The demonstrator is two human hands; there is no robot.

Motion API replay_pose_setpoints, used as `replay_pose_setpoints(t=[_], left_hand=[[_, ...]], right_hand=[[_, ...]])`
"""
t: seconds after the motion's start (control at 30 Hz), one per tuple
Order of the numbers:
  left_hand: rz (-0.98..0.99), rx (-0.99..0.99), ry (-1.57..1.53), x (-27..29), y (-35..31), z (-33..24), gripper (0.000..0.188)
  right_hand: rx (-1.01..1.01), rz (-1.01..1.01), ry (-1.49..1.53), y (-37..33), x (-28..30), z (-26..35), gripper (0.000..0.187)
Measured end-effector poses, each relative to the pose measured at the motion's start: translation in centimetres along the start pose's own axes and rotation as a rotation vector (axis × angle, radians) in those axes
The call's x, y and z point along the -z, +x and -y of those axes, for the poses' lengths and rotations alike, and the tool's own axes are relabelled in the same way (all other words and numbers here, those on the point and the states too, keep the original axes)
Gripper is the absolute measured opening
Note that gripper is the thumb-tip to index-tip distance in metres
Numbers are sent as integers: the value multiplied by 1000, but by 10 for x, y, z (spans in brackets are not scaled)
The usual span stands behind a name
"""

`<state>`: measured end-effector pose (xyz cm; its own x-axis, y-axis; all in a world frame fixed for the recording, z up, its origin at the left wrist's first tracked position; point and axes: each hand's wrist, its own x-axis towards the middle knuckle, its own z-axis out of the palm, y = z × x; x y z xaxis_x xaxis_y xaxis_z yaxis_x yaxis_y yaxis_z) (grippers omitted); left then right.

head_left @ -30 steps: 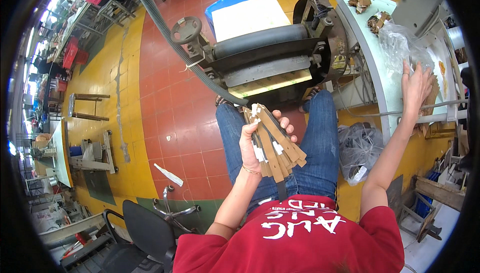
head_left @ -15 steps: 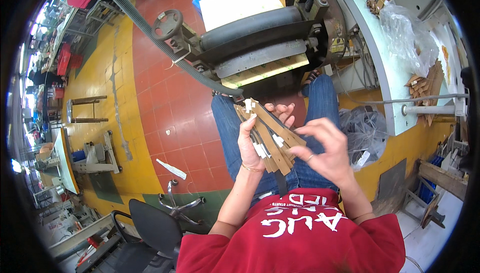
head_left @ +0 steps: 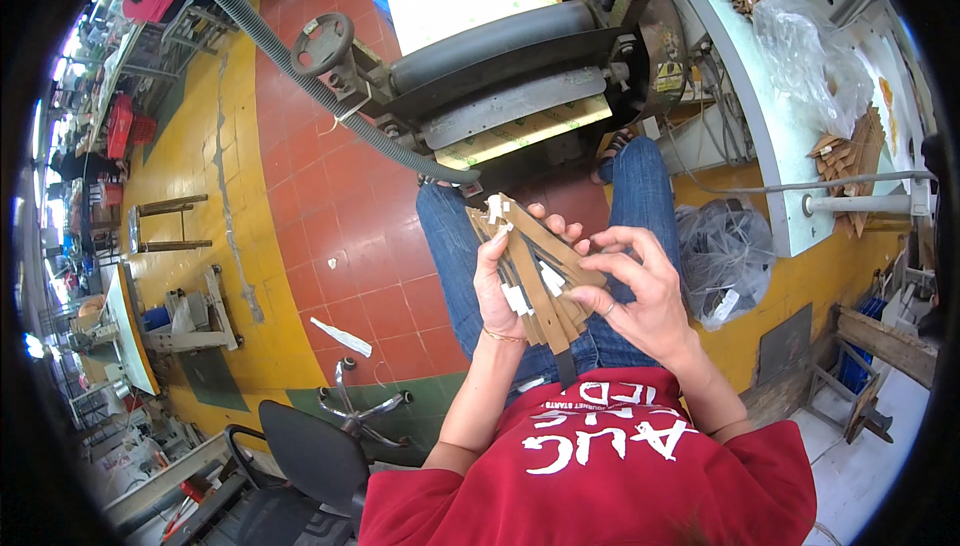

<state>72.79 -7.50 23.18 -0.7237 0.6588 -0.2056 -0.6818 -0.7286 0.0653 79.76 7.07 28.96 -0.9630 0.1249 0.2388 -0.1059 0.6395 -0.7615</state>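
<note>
Roller machine [head_left: 510, 76] crowds just ahead of the knees; grey hose [head_left: 300, 66] blocks forward-left; plastic bag [head_left: 725, 256] right; red floor [head_left: 340, 246] left lies open.

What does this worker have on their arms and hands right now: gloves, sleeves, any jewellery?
No gloves: both hands are bare. The left hand has a thin gold-coloured bracelet at the wrist. The right hand has a ring on one of its fingers. The forearms are uncovered; the short sleeves of a red T-shirt with white lettering end near the shoulders.
</note>
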Motion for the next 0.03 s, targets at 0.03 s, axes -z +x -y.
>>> replay_pose_setpoints(t=[0.03], left_hand=[[31,2,-21,2,1,0,38]], right_hand=[[1,4,-4,0,0,0,26]])
